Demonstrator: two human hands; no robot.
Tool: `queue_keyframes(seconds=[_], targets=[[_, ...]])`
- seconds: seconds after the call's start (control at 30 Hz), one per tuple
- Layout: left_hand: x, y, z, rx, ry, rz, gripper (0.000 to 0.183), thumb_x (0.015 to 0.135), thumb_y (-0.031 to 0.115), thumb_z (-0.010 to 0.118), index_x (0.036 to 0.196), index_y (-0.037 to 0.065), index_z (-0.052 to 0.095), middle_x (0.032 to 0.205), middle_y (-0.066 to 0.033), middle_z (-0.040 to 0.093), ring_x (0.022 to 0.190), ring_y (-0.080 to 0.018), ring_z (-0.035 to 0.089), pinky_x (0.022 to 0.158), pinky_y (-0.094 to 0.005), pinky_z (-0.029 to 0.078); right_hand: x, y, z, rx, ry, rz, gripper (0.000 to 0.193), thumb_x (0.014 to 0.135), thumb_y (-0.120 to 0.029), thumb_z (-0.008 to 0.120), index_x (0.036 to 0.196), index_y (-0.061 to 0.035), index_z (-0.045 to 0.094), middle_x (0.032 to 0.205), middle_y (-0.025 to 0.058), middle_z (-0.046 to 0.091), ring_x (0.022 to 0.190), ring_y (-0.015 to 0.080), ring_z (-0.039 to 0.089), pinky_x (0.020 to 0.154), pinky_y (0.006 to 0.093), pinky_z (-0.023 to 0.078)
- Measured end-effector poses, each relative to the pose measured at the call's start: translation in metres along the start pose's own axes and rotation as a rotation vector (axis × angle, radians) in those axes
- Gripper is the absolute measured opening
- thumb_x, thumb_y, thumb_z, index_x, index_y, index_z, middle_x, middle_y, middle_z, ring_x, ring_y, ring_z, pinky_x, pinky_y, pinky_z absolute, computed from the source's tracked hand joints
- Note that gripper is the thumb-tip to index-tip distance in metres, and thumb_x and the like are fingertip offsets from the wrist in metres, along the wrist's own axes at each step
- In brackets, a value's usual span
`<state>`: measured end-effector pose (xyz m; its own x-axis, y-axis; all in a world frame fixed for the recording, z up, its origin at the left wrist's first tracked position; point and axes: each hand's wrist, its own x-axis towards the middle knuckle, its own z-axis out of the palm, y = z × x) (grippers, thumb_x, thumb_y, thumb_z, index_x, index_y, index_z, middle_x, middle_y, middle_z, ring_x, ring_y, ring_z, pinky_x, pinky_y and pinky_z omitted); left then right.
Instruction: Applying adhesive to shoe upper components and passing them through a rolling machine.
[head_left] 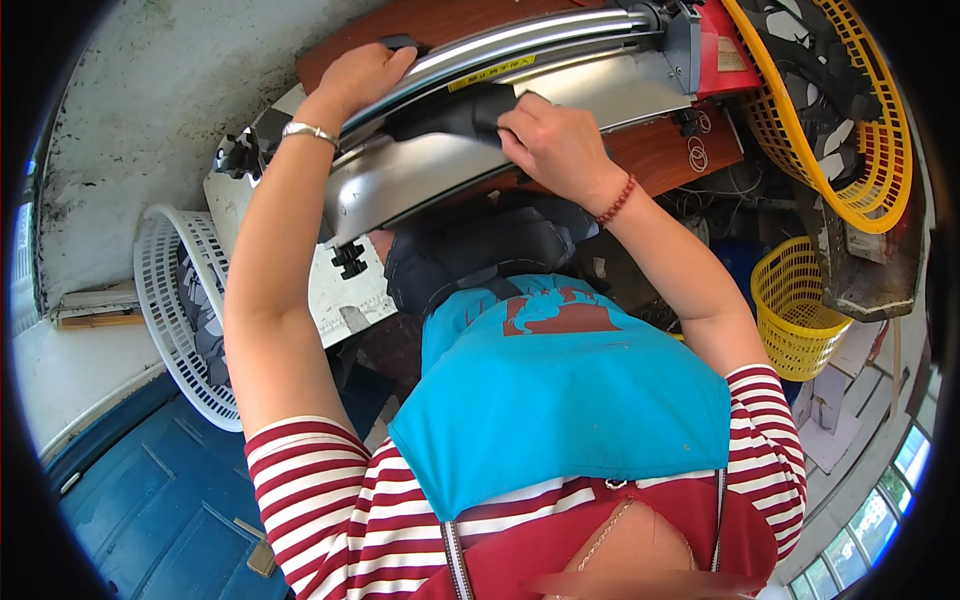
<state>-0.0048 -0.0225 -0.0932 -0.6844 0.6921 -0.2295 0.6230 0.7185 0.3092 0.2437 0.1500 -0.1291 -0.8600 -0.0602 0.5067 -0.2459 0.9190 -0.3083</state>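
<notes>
Head view: a long silver metal machine (470, 150) with a curved polished rail along its top runs across the upper middle of the frame, resting on a reddish-brown wooden board (670, 150). The left hand (360, 75), in the upper left of centre, lies palm-down over the rail's left stretch, fingers curled over the far edge beside a small black part; a silver bracelet (308, 131) circles that wrist. The right hand (550, 140), just right of centre, pinches a piece of black material (450, 112) that lies along the machine's front face, fingertips closed on its right end. A red bead bracelet (618, 200) sits on the right wrist. Below the machine, in the middle of the frame, more dark material (480, 250) is heaped against a bright blue apron (560, 400) worn over a red-and-white striped shirt (310, 480). A white plastic lattice basket (175, 300) stands at the left; a large yellow plastic basket (860, 130) with dark pieces fills the upper right, and a smaller yellow basket (795, 310) sits below it at the right.
</notes>
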Motion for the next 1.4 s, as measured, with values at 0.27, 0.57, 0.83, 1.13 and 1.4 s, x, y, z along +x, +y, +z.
queue_keyframes(seconds=[0.27,0.57,0.83,1.13,1.4], targets=[[0.010,-0.020,-0.008,-0.210,0.188,0.051,0.034,0.083,0.030,0.071,0.105,0.005,0.076,0.088,-0.0146,0.072,0.080,-0.0246,0.067,0.078,-0.0378,0.053,-0.079,-0.040,0.060,0.310,-0.347,-0.286,0.023,0.080,-0.027,0.078,0.096,-0.0128,0.068,0.090,0.0061,0.059,0.082,0.0247,0.064,0.072,0.0384,0.053],[0.013,-0.051,-0.049,-0.668,0.386,-0.060,0.019,0.089,0.019,0.070,0.102,0.006,0.070,0.085,0.0018,0.066,0.076,-0.0074,0.058,0.072,-0.0264,0.049,-0.102,-0.051,0.094,0.195,-0.573,-0.368,0.043,0.076,-0.039,0.082,0.101,-0.0078,0.066,0.101,0.0067,0.062,0.098,0.0273,0.064,0.079,0.0398,0.051],[0.000,-0.038,-0.061,-0.777,0.535,-0.126,0.035,0.089,0.010,0.067,0.124,0.008,0.067,0.096,-0.0016,0.068,0.084,-0.0087,0.061,0.079,-0.0258,0.052,-0.095,-0.054,0.087,0.154,-0.703,-0.385,0.050,0.073,-0.042,0.084,0.102,-0.0068,0.066,0.102,0.0094,0.062,0.101,0.0272,0.063,0.081,0.0388,0.050],[-0.006,-0.021,-0.048,-0.781,0.603,-0.051,0.043,0.092,-0.001,0.059,0.130,0.012,0.071,0.101,-0.0043,0.070,0.089,-0.0094,0.063,0.081,-0.0254,0.054,-0.100,-0.053,0.090,0.087,-0.595,-0.431,0.042,0.076,-0.036,0.079,0.104,-0.0064,0.069,0.099,0.0072,0.062,0.098,0.0249,0.063,0.078,0.0380,0.050],[-0.011,-0.046,-0.026,-0.357,0.562,-0.059,0.032,0.091,0.007,0.056,0.113,0.015,0.078,0.096,-0.0079,0.072,0.082,-0.0160,0.069,0.074,-0.0329,0.056,-0.091,-0.048,0.053,0.280,-0.248,-0.474,0.026,0.079,-0.014,0.072,0.103,-0.0054,0.070,0.086,0.0048,0.061,0.078,0.0219,0.064,0.061,0.0337,0.052]])
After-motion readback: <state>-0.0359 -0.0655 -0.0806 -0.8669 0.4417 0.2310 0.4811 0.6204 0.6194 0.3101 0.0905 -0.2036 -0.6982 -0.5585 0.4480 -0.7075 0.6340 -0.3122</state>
